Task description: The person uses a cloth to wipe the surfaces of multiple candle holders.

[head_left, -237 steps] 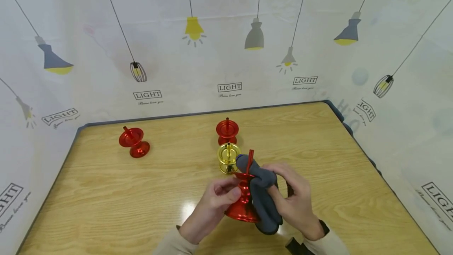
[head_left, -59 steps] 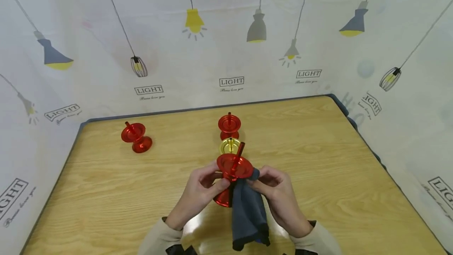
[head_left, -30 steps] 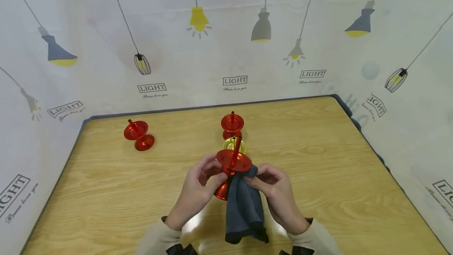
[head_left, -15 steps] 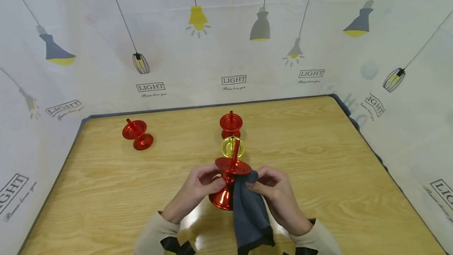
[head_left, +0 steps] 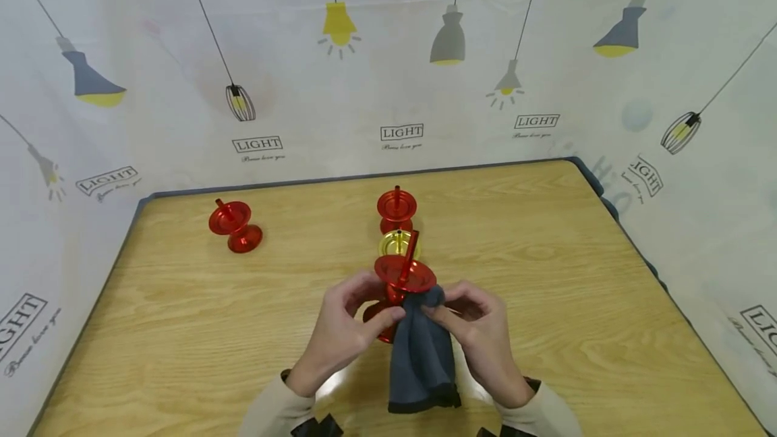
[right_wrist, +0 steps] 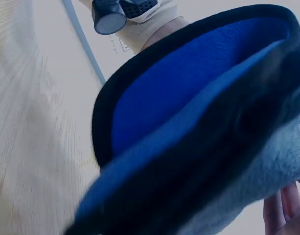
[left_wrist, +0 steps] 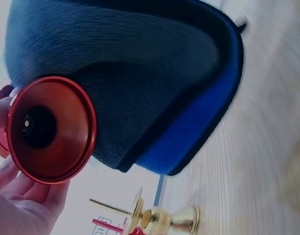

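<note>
A shiny red candle holder [head_left: 419, 280] with a dish, a spike and a flared foot is held up above the table, its spike leaning slightly right. My left hand [head_left: 342, 329] grips its stem from the left, thumb in front. My right hand [head_left: 482, 332] pinches a blue-grey cloth [head_left: 425, 363] against the holder just under the dish; the rest of the cloth hangs down, covering part of the foot. From the left wrist, the hollow underside of the foot [left_wrist: 74, 129] shows beside the cloth. Seen from the right wrist, the cloth [right_wrist: 189, 98] has a bright blue reverse and black edging.
Directly behind the held holder stands a gold candle holder [head_left: 389, 244], partly hidden by it. Another red candle holder [head_left: 396, 206] is behind that. A third red one [head_left: 237, 224] stands at the back left of the wooden table [head_left: 182, 329]. Lamp-printed white sheeting [head_left: 303, 86] surrounds the table.
Earlier the cloth was bunched round the right of the holder; now it hangs from under the dish. Over the last half second the holder has risen and tilted, its foot swinging away from the person.
</note>
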`<state>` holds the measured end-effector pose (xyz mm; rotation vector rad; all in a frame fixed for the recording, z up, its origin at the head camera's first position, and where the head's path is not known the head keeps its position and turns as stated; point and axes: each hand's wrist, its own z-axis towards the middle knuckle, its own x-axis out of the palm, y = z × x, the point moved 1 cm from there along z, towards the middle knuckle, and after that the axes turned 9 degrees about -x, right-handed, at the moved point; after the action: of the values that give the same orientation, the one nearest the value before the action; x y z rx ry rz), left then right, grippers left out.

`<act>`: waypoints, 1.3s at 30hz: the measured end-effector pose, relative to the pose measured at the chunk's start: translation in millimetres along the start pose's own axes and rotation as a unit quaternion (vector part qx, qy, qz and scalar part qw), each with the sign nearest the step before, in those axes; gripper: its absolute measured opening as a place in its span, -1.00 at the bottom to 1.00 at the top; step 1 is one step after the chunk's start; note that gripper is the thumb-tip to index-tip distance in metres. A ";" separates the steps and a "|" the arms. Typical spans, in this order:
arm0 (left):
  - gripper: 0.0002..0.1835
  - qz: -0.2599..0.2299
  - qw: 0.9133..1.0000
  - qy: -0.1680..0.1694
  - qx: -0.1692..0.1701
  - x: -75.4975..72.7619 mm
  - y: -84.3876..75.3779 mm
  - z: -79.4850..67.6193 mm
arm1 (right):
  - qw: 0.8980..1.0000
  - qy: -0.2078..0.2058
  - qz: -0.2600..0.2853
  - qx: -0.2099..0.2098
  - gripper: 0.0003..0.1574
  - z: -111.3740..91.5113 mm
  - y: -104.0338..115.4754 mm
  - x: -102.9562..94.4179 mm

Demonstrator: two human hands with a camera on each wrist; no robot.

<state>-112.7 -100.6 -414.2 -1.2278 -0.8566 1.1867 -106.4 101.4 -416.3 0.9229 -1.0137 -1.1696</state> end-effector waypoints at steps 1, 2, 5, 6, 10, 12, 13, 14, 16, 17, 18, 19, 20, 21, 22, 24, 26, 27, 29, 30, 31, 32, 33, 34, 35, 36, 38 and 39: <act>-0.67 0.001 1.000 0.005 -0.005 -0.2 0.0 0.6 | 1.000 0.007 0.001 -0.004 -0.88 -0.5 0.2 -0.7; -0.67 0.000 1.000 0.013 -0.009 -0.8 0.4 1.2 | 1.000 0.014 0.004 -0.007 -0.89 -0.9 0.4 -1.4; -0.68 -0.021 0.998 0.056 -0.026 -5.1 2.8 3.3 | 0.999 0.033 0.022 -0.007 -0.88 -1.8 0.7 -4.0; -0.68 -0.031 0.996 0.075 -0.028 -7.0 4.0 3.9 | 0.999 0.039 0.029 -0.002 -0.86 -1.8 0.7 -4.8; -0.60 -0.105 0.981 0.151 -0.055 -14.5 10.0 4.3 | 0.994 0.069 0.073 0.031 -0.70 -1.4 0.1 -6.8; -0.56 -0.132 0.974 0.173 -0.064 -16.8 12.3 3.8 | 0.992 0.080 0.087 0.046 -0.65 -0.6 -0.4 -6.4; -0.55 -0.140 0.972 0.176 -0.068 -17.3 12.9 3.3 | 0.991 0.082 0.091 0.050 -0.63 -0.1 -0.7 -6.1; -0.55 -0.144 0.972 0.173 -0.069 -17.0 12.7 3.1 | 0.991 0.080 0.090 0.052 -0.62 0.2 -0.7 -5.6; -0.56 -0.132 0.979 0.139 -0.063 -14.7 10.6 2.4 | 0.994 0.064 0.079 0.049 -0.64 1.2 -0.9 -4.1; -0.58 -0.118 0.985 0.116 -0.054 -12.5 8.8 2.0 | 0.995 0.051 0.071 0.044 -0.65 1.7 -0.9 -3.3; -0.61 -0.099 0.990 0.092 -0.043 -9.9 6.5 1.5 | 0.997 0.036 0.064 0.039 -0.67 2.0 -1.0 -2.4; -0.63 -0.078 0.994 0.067 -0.029 -6.8 4.0 0.7 | 0.998 0.022 0.056 0.031 -0.69 2.1 -1.0 -1.5; -0.66 -0.055 0.997 0.042 -0.018 -3.5 1.0 -0.3 | 0.998 0.007 0.050 0.025 -0.72 1.9 -1.0 -0.6; -0.68 -0.030 0.999 0.022 -0.006 -0.4 -1.7 -1.3 | 0.999 -0.008 0.045 0.020 -0.76 1.5 -1.0 0.4; -0.69 -0.003 1.000 0.005 0.010 2.5 -3.6 -2.2 | 0.999 -0.020 0.039 0.014 -0.79 0.9 -1.0 1.3; -0.69 0.039 0.999 -0.019 0.030 7.0 -7.1 -3.7 | 0.999 -0.038 0.028 0.002 -0.83 -0.4 -0.9 2.6; -0.67 0.058 0.997 -0.032 0.030 9.7 -8.2 -3.5 | 0.999 -0.046 0.021 -0.007 -0.83 -1.7 -1.0 2.7; -0.66 0.060 0.997 -0.030 0.030 9.6 -7.9 -2.8 | 0.999 -0.044 0.018 -0.013 -0.83 -2.2 -1.2 2.3; -0.67 0.040 0.999 -0.008 0.015 7.1 -6.5 -0.6 | 0.999 -0.028 0.024 -0.027 -0.80 -3.2 -1.7 0.3; -0.68 0.021 1.000 0.011 0.008 4.9 -4.6 0.7 | 0.999 -0.016 0.030 -0.031 -0.78 -3.8 -1.8 -1.0; -0.68 -0.001 0.999 0.033 -0.001 2.2 -3.2 2.1 | 0.999 -0.002 0.037 -0.034 -0.76 -4.3 -2.1 -2.6; -0.67 -0.024 0.998 0.059 -0.011 -0.8 -1.6 3.3 | 0.998 0.012 0.044 -0.035 -0.74 -4.7 -2.4 -4.3; -0.66 -0.048 0.995 0.086 -0.020 -3.8 0.4 4.2 | 0.998 0.027 0.052 -0.033 -0.71 -5.0 -2.6 -5.9; -0.64 -0.072 0.991 0.111 -0.031 -6.6 2.4 4.8 | 0.997 0.041 0.061 -0.028 -0.68 -5.2 -2.8 -7.3; -0.62 -0.092 0.986 0.132 -0.039 -8.9 4.7 5.2 | 0.996 0.053 0.068 -0.019 -0.65 -5.1 -3.0 -8.5; -0.60 -0.110 0.981 0.151 -0.046 -10.7 6.7 5.5 | 0.995 0.063 0.075 -0.011 -0.62 -4.9 -3.2 -9.3; -0.56 -0.131 0.974 0.174 -0.062 -12.7 9.2 5.4 | 0.993 0.077 0.092 0.008 -0.58 -4.2 -4.0 -10.7; -0.55 -0.138 0.972 0.179 -0.065 -13.0 10.0 5.3 | 0.992 0.079 0.097 0.016 -0.57 -3.8 -4.1 -10.7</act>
<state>-122.6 -112.5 -421.6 -1.3275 -0.8090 0.6689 -104.9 111.5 -422.8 0.9056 -0.9730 -0.9072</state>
